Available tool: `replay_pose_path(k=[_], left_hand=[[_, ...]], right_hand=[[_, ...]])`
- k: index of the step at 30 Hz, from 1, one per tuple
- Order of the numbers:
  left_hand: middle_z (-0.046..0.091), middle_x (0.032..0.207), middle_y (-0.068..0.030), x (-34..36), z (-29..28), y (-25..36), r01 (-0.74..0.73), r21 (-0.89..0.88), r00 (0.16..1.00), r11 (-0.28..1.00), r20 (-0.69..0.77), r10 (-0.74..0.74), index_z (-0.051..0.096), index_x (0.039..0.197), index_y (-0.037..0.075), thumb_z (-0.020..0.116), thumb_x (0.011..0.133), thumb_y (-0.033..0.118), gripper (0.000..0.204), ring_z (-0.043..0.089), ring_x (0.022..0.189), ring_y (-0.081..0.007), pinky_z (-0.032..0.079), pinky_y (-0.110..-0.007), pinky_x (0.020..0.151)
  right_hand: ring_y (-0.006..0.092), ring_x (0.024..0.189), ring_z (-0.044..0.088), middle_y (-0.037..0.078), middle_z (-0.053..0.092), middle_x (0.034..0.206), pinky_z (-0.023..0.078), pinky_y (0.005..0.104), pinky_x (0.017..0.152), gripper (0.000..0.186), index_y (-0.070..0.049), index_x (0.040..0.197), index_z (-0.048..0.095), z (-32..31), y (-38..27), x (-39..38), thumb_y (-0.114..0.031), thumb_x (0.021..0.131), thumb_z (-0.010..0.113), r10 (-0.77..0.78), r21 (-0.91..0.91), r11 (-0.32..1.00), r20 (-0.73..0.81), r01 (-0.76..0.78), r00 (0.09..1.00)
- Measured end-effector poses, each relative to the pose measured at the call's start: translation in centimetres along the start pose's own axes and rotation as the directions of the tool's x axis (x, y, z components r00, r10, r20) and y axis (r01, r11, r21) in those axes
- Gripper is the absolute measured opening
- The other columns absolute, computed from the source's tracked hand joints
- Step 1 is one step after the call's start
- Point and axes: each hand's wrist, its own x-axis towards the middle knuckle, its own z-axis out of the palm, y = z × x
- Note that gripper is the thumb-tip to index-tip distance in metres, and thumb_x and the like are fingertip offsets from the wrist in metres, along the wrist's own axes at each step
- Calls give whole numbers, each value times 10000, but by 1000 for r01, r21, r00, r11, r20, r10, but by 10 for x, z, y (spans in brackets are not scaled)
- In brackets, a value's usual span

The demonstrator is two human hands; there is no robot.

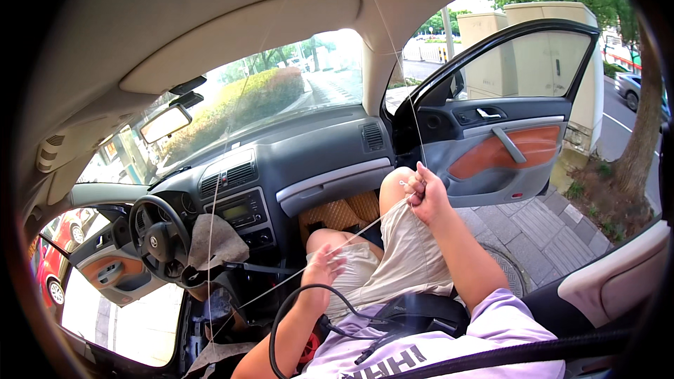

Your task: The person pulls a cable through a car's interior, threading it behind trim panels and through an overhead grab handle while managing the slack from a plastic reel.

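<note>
My right hand is closed above my right knee, gripping a thin white cord. One stretch of the cord slants from this fist down to the left, past my left hand, toward the centre console. Another stretch climbs steeply from the fist to the roof. A small light loop or end shows beside the right fingers. My left hand is over my lap with its fingers apart, close to the slanting cord; whether it touches the cord I cannot tell. Further left, a second line of thin cord runs from the roof down beside the console.
I sit in a car's front passenger seat. The steering wheel is at left, beside a grey cloth. The passenger door stands wide over paving. A black cable loops by my left forearm; a black bag rests against my waist.
</note>
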Motion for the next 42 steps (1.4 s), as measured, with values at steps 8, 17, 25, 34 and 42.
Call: replay_pose_path(k=[8, 17, 25, 34, 42], left_hand=[[610, 767, -75, 57, 36, 57, -194, -44, 953, 980, 230, 199, 592, 1397, 3, 360, 1151, 456, 566, 608, 749, -199, 513, -346, 765], [484, 818, 39, 92, 91, 70, -109, 300, 904, 948, 427, -32, 522, 1469, 22, 490, 1144, 328, 447, 442, 734, -48, 479, -233, 681], [556, 715, 17, 85, 90, 63, -305, 588, 943, 749, 298, 151, 586, 817, 39, 484, 1121, 488, 552, 493, 631, -47, 429, -253, 561], [319, 616, 29, 103, 55, 93, -296, 230, 949, 927, 177, 259, 378, 699, 120, 453, 1125, 501, 576, 343, 519, -107, 314, -287, 512], [319, 627, 27, 107, 38, 93, -236, 113, 969, 965, 102, 225, 386, 710, 123, 484, 1120, 482, 554, 325, 523, -105, 321, -289, 519]], right_hand=[[107, 563, 308, -15, 379, 663, 248, 262, 488, 435, -160, 733, 417, 8, 28, -9, -334, 1108, 551, 74, -168, 983, 3, -73, 997], [84, 629, 477, 9, 587, 802, 331, 227, 520, 274, -85, 936, 623, 10, 98, -19, -287, 1098, 534, 365, -511, 823, 142, -248, 920], [106, 758, 574, 3, 628, 884, 472, 255, 672, 92, -72, 965, 640, 2, 109, -21, -137, 1028, 657, 462, -661, 732, 305, -165, 833], [288, 1109, 681, 311, 619, 1370, 541, 469, 1083, 529, 135, 1274, 644, -57, -30, -40, -327, 1022, 595, 155, -207, 978, 597, -36, 787], [198, 921, 712, 208, 734, 1191, 598, 382, 890, 347, 36, 1271, 673, -111, -72, -36, -205, 1033, 599, 91, -273, 962, 367, 14, 926]])
